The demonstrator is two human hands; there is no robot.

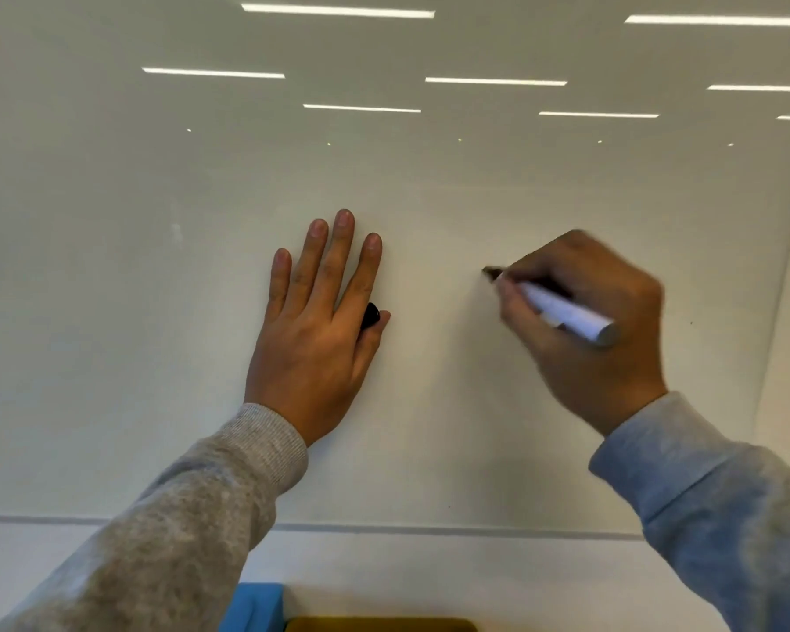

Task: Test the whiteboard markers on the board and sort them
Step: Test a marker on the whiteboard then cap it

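Grey ribbed-cuff knit sleeves (229,485), bare hands (313,339)

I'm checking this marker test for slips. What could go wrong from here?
1. The cap is only pinched between thumb and forefinger of the left hand, flat on the board; it may drop.
2. The right hand is blurred mid-stroke; no line shows near the marker tip, so a faint mark could be misjudged.

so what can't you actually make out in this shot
- Marker tip, head view: motion blur on the right hand hides whether it touches the whiteboard or leaves ink.
- Black cap: mostly hidden under the left hand, pinched between thumb and forefinger.
- Blue container and yellow container: cut off by the bottom edge, contents unseen.
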